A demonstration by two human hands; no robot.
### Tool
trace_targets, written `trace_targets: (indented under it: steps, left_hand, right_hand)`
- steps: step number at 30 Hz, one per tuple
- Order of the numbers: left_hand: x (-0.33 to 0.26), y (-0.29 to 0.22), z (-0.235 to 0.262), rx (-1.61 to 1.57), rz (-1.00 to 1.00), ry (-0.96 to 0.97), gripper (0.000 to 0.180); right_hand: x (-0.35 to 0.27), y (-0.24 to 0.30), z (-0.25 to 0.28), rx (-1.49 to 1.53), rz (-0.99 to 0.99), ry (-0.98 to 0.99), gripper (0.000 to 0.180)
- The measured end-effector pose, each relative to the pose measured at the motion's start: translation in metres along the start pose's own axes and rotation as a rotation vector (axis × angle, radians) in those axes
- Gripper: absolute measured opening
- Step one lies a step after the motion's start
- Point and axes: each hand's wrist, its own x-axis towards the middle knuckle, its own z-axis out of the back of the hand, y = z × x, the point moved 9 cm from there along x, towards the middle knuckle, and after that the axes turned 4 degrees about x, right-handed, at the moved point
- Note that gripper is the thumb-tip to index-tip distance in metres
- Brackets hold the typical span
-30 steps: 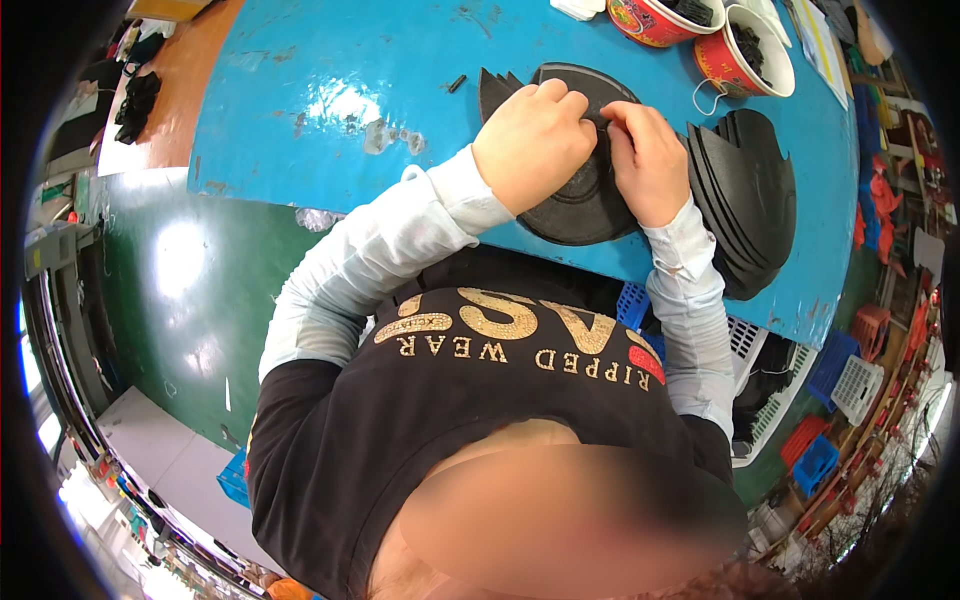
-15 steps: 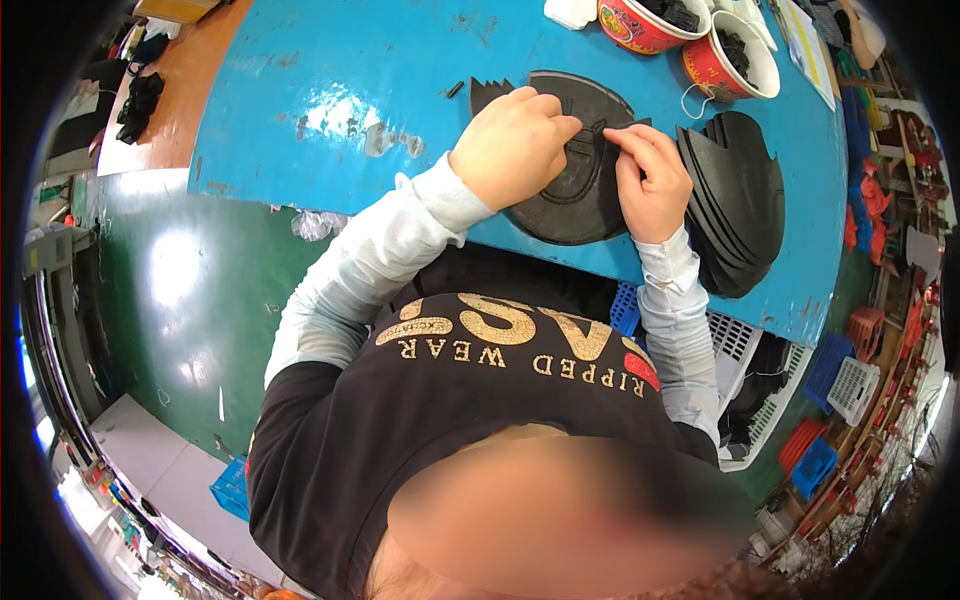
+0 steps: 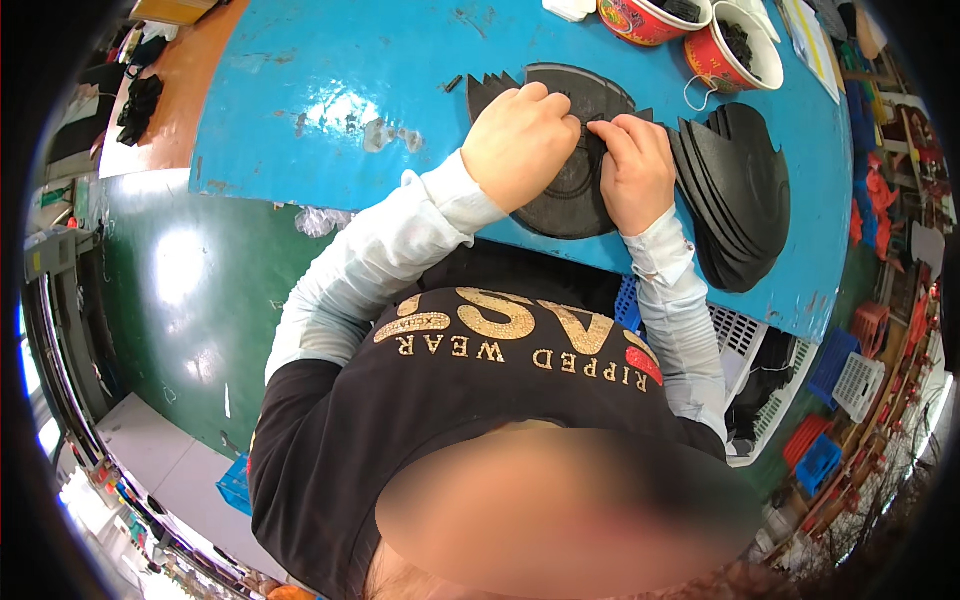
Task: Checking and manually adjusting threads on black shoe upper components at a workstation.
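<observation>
Both my hands meet over a rounded black moulded panel point(image 3: 570, 218) with a jagged edge at its upper left, lying on the blue table. My left hand point(image 3: 524, 142) is curled closed over the panel's left half, its thumb and fingertips pinched near the middle. My right hand point(image 3: 640, 178) is on the right half, thumb and forefinger pinched close to the left fingertips. What the fingertips grip is too small and dark to make out. A raised loop-like outline on the panel is partly hidden by my hands.
A fanned stack of black panels point(image 3: 735, 190) lies just right of my right hand. Two red-and-white tubs point(image 3: 735, 55) with small black parts stand beyond it. A small black piece point(image 3: 453, 84) lies to the left. The blue table's point(image 3: 300, 170) near edge runs close to my body.
My right hand has moved left, bringing its fingertips nearer the left ones over the panel. My left hand has shifted slightly. The stack stays on the right.
</observation>
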Motion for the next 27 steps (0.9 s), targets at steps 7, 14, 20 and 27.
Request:
trace_targets:
  steps: [7, 14, 20, 27]
  left_hand:
    - [-0.019, 0.027, 0.019, -0.738, 0.409, -0.063, 0.02]
    - [-0.072, 0.014, -0.002, -1.495, 0.687, -0.09, 0.016]
    - [-0.071, 0.016, 0.014, -1.265, 0.499, -0.229, 0.015]
    - [-0.076, 0.018, 0.005, -1.355, 0.555, -0.222, 0.016]
  right_hand:
    - [-0.022, 0.0, 0.01, 0.64, -0.393, -0.064, 0.023]
    - [-0.04, 0.031, -0.02, 1.236, -0.642, -0.024, 0.02]
    - [-0.04, 0.036, -0.021, 1.292, -0.693, -0.046, 0.018]
    - [-0.037, 0.037, -0.016, 1.17, -0.577, -0.054, 0.019]
